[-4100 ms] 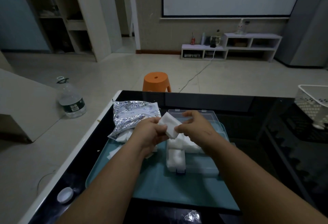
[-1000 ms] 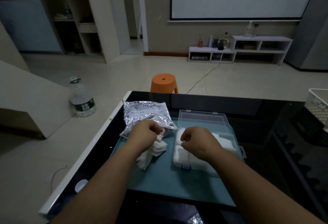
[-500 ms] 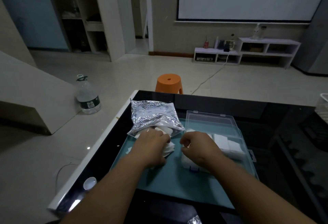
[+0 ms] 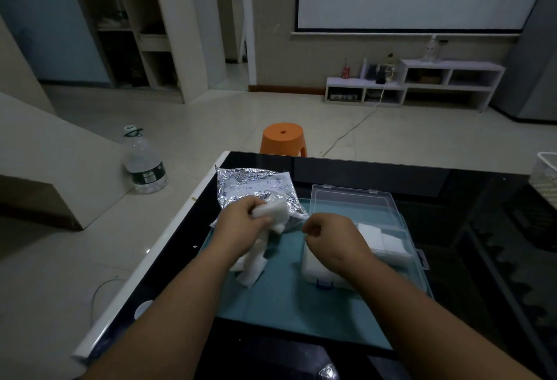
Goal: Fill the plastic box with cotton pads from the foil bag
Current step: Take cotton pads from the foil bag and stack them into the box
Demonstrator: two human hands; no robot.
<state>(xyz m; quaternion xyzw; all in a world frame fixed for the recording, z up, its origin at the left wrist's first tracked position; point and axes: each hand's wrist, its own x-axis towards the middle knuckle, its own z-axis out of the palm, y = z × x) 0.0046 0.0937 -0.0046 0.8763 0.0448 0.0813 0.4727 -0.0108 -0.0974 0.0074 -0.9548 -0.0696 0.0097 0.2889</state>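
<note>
Dim indoor light, cool grey cast, wide-angle bending at edges, faint glare on floor, soft detail

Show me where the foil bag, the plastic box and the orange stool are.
foil bag (image 4: 247,188), head view, crinkled upper face.
plastic box (image 4: 352,202), head view, open clear lid.
orange stool (image 4: 291,139), head view, seat top.

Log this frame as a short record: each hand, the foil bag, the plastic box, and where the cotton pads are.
crinkled silver foil bag: lies at the far left corner of the teal tray
left hand: grips a stack of white cotton pads at the bag's mouth
right hand: fingers curled, apparently pinching the bag's open edge
clear plastic box: on the tray, lid open, partly filled with stored pads
loose white pads: on the tray under the left wrist
</note>
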